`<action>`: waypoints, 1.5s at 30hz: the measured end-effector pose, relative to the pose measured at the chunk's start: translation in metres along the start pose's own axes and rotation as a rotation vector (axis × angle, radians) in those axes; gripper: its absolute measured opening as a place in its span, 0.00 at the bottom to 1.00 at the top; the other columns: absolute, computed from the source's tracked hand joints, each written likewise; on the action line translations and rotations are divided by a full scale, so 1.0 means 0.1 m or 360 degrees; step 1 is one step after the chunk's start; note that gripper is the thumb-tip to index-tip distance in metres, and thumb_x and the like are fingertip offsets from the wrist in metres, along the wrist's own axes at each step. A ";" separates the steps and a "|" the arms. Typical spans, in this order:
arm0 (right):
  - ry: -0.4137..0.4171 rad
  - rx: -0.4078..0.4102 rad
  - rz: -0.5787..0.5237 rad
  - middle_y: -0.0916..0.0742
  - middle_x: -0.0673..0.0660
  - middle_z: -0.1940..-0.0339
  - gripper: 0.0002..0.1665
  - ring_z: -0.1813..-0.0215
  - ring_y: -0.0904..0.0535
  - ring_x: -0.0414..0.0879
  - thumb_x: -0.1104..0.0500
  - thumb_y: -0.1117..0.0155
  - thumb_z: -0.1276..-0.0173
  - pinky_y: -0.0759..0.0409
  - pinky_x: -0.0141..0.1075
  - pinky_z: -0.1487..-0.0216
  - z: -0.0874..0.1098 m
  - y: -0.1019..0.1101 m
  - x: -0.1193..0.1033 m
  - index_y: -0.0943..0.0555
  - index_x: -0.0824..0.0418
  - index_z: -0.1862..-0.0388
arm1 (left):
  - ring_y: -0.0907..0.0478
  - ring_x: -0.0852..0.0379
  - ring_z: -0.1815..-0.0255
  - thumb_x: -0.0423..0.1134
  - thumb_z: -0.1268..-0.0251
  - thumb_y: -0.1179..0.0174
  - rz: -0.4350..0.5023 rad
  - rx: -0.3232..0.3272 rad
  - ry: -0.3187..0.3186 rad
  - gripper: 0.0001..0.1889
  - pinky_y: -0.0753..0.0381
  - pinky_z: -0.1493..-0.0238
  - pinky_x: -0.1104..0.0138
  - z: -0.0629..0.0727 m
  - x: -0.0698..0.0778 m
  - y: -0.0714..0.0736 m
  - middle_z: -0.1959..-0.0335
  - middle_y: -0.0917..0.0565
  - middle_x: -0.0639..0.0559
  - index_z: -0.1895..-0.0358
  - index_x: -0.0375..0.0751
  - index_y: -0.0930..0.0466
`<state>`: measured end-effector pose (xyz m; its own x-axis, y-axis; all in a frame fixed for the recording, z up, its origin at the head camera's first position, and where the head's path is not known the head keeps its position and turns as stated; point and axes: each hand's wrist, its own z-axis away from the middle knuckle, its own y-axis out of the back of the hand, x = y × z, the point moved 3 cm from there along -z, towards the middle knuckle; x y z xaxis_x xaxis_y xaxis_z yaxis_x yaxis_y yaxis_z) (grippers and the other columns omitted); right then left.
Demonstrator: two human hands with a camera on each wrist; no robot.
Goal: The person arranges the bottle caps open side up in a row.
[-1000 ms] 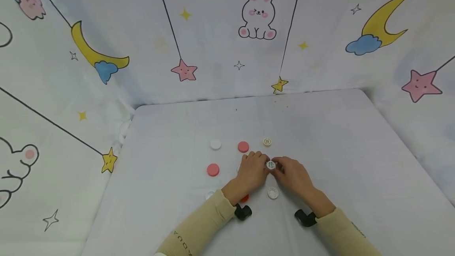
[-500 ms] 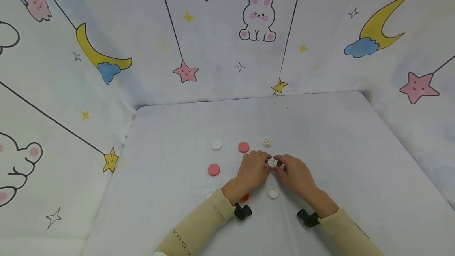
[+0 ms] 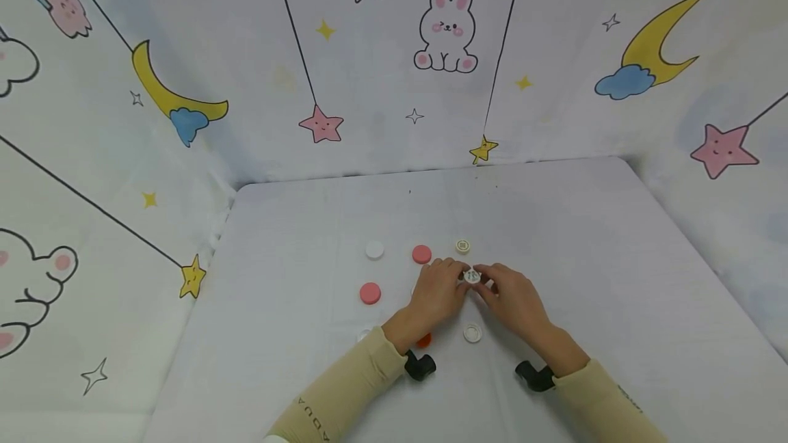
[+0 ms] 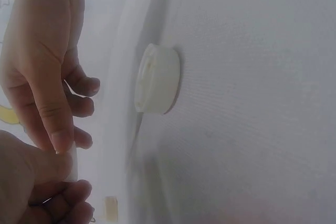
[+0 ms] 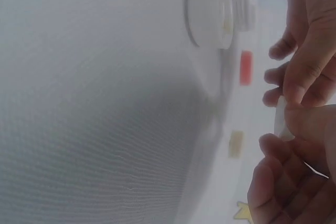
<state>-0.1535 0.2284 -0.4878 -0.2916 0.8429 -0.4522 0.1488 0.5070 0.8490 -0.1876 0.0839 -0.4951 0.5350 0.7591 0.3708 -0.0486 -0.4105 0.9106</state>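
Observation:
Between my two hands is a small round white cap (image 3: 472,277) with a faint greenish pattern on its upper face. My left hand (image 3: 436,292) pinches its left side, and the fingertips of my right hand (image 3: 514,298) pinch the right side. In the right wrist view the cap's pale edge (image 5: 282,119) shows where the thumbs meet; the rest is covered by fingers. Beyond the hands lies a cream cap (image 3: 463,246), and nearer the body a white ringed cap (image 3: 472,333). The left wrist view shows a thick white cap (image 4: 159,80) on the cloth.
Several caps lie in loose rows: a white cap (image 3: 374,250), a red cap (image 3: 421,254) and another red cap (image 3: 370,293). The left arm partly hides an orange-red cap (image 3: 423,340). White cloth (image 3: 554,224) covers the table; a printed curtain (image 3: 382,53) stands behind.
Both hands have shifted slightly away from the body with the held cap, and its face tilts a little differently. The head view has shifted slightly. The caps on the table keep their places.

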 end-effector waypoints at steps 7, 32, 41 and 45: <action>0.0008 0.0027 -0.0060 0.15 0.50 0.68 0.19 0.75 0.29 0.36 0.60 0.29 0.37 0.30 0.31 0.74 0.01 -0.01 0.01 0.17 0.61 0.48 | 0.23 0.58 0.60 0.44 0.31 0.40 0.0061 -0.0016 -0.0004 0.12 0.27 0.60 0.68 0.00 -0.01 0.02 0.59 0.16 0.56 0.48 0.47 0.18; 0.0214 0.0174 -0.0126 0.17 0.47 0.71 0.29 0.75 0.28 0.35 0.69 0.25 0.46 0.27 0.30 0.73 0.03 -0.01 -0.05 0.18 0.55 0.43 | 0.30 0.66 0.75 0.41 0.26 0.47 0.0743 -0.0008 0.0266 0.11 0.31 0.72 0.75 -0.01 -0.11 0.02 0.75 0.21 0.59 0.59 0.41 0.16; 0.0106 0.0131 -0.0042 0.18 0.47 0.74 0.27 0.76 0.29 0.36 0.66 0.26 0.44 0.29 0.31 0.74 0.04 -0.03 0.03 0.19 0.60 0.44 | 0.26 0.65 0.68 0.36 0.35 0.37 0.0606 -0.0016 0.0146 0.15 0.29 0.66 0.76 0.00 -0.05 0.00 0.66 0.17 0.55 0.46 0.39 0.18; 0.0071 0.0085 -0.0037 0.17 0.48 0.74 0.25 0.76 0.29 0.36 0.63 0.27 0.42 0.29 0.31 0.75 0.05 -0.05 0.05 0.19 0.63 0.44 | 0.25 0.64 0.68 0.34 0.39 0.34 0.0593 -0.0004 0.0133 0.17 0.29 0.67 0.77 0.01 -0.05 -0.01 0.68 0.17 0.56 0.46 0.40 0.18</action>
<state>-0.1514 0.2310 -0.4956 -0.3372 0.8226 -0.4578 0.1914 0.5360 0.8222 -0.1895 0.0803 -0.4978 0.4095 0.5966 0.6902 -0.2292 -0.6650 0.7108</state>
